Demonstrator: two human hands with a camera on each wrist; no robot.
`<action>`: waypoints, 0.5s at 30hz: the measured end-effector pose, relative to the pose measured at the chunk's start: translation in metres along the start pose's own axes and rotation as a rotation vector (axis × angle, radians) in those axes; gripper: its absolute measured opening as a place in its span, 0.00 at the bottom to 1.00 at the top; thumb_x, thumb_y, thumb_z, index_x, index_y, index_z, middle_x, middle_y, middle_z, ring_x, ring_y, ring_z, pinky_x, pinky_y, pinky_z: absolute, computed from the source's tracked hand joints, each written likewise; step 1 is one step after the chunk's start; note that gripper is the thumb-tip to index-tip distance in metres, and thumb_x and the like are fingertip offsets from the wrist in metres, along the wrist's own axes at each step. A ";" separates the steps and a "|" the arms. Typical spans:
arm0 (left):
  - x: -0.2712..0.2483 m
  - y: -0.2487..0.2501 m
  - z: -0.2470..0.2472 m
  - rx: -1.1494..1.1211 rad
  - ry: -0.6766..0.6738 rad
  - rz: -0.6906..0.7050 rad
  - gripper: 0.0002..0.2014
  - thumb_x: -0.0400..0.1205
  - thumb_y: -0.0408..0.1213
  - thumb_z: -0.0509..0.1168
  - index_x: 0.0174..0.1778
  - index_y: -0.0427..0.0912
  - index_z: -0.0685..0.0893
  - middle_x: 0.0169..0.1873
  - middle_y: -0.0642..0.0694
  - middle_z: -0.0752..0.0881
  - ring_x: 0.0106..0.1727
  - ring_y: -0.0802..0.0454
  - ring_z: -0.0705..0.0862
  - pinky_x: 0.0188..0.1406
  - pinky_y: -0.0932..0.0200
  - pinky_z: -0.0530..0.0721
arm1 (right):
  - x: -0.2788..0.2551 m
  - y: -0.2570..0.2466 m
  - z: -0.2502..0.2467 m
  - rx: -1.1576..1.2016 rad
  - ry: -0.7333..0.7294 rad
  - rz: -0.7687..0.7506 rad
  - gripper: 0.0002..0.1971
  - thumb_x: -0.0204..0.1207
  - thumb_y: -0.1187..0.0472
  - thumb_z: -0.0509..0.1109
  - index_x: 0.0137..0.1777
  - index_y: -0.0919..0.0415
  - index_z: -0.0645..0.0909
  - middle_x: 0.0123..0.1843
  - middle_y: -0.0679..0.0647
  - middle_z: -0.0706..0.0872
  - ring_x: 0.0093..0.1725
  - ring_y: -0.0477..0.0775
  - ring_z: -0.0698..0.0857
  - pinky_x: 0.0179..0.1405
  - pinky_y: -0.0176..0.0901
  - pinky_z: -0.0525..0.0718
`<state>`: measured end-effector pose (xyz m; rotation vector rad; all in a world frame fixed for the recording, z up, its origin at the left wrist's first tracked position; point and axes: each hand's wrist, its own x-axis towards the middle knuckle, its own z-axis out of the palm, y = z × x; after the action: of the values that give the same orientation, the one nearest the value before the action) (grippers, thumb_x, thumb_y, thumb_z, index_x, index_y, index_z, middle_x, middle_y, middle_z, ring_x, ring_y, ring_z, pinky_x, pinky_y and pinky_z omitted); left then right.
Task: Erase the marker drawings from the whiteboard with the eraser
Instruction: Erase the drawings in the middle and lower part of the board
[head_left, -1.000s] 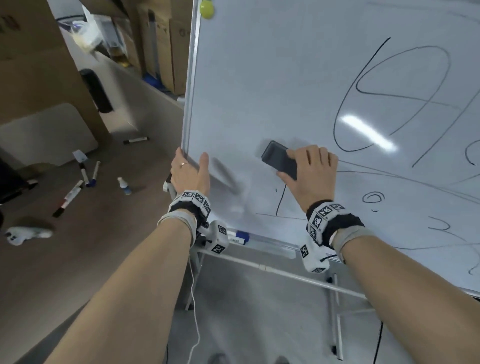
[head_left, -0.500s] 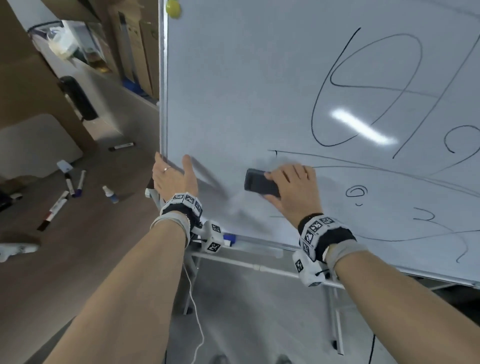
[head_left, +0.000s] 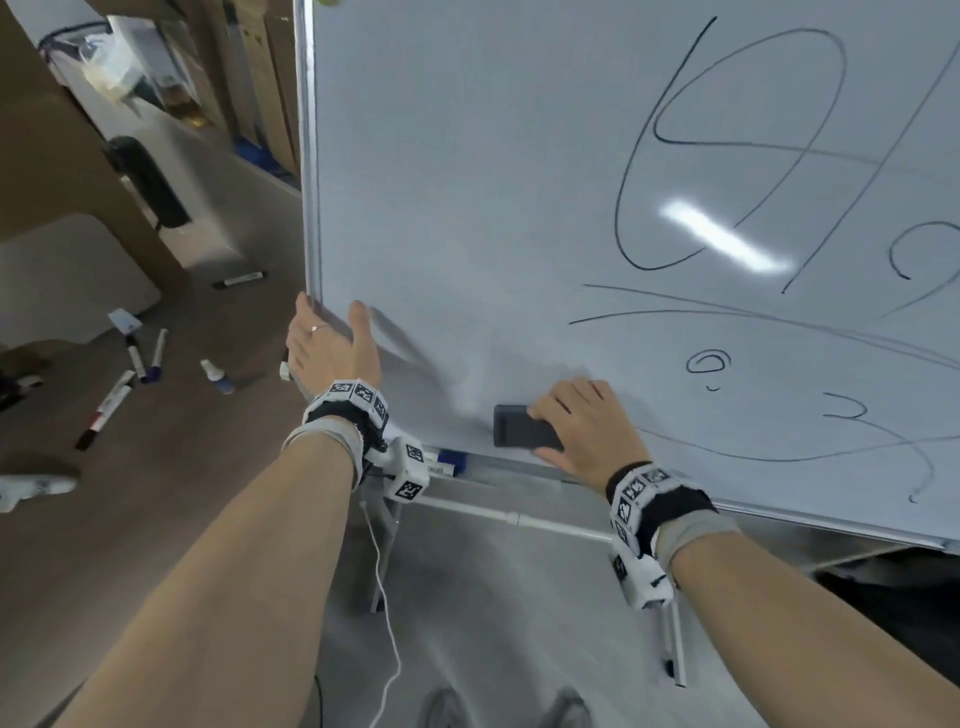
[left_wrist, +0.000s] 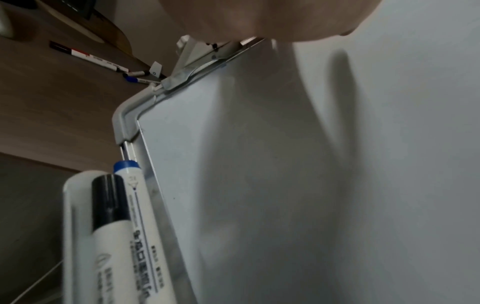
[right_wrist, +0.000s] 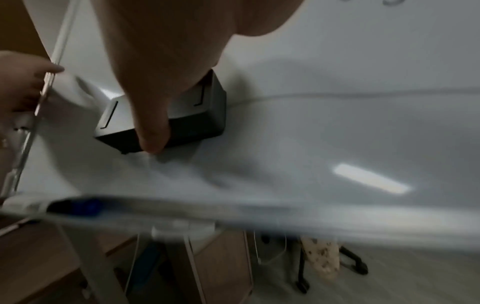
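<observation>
The whiteboard (head_left: 467, 182) stands tilted on its frame, with black marker drawings (head_left: 727, 150) of loops and long lines across its right half. My right hand (head_left: 582, 423) grips the dark eraser (head_left: 519, 427) and presses it flat on the board just above the bottom rail. In the right wrist view the thumb curls over the eraser (right_wrist: 166, 119). My left hand (head_left: 330, 345) holds the board's left edge, thumb on the front face and fingers behind the frame. The board's lower left part (left_wrist: 285, 164) bears no marks.
Two markers (left_wrist: 122, 222) lie in the tray (head_left: 498, 470) under the board's bottom left corner. Several markers (head_left: 130, 374) and a small bottle (head_left: 215, 375) lie on the brown floor at the left. Cardboard boxes (head_left: 244, 78) stand behind the board. A white cable (head_left: 387, 613) hangs below my left wrist.
My right hand has slid the eraser down the board to the bottom rail, and the short marks at the lower left are gone. My left hand has kept its hold on the edge.
</observation>
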<state>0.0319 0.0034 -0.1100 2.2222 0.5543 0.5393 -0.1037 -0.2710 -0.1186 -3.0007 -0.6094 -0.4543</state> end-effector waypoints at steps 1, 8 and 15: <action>-0.004 0.004 0.000 0.003 0.000 -0.017 0.37 0.82 0.59 0.56 0.85 0.43 0.59 0.81 0.40 0.68 0.83 0.43 0.64 0.83 0.46 0.57 | 0.007 0.005 -0.012 -0.006 0.045 0.038 0.27 0.61 0.46 0.85 0.55 0.54 0.79 0.50 0.53 0.81 0.50 0.60 0.78 0.51 0.52 0.71; -0.042 0.047 0.016 -0.032 0.006 -0.276 0.40 0.86 0.56 0.55 0.87 0.37 0.48 0.87 0.40 0.51 0.88 0.44 0.49 0.85 0.44 0.47 | 0.062 0.052 -0.100 -0.024 0.424 0.459 0.24 0.68 0.46 0.77 0.61 0.55 0.78 0.58 0.56 0.81 0.57 0.64 0.77 0.57 0.56 0.72; -0.087 0.059 0.046 -0.066 -0.103 -0.387 0.41 0.86 0.61 0.49 0.87 0.41 0.43 0.88 0.44 0.45 0.88 0.46 0.45 0.86 0.43 0.45 | 0.000 0.031 -0.033 0.029 0.111 0.148 0.25 0.60 0.49 0.84 0.53 0.55 0.80 0.51 0.55 0.81 0.52 0.62 0.78 0.52 0.53 0.71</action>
<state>-0.0018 -0.1066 -0.1111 1.9984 0.8728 0.2365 -0.1008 -0.3026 -0.0863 -2.9415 -0.3799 -0.5914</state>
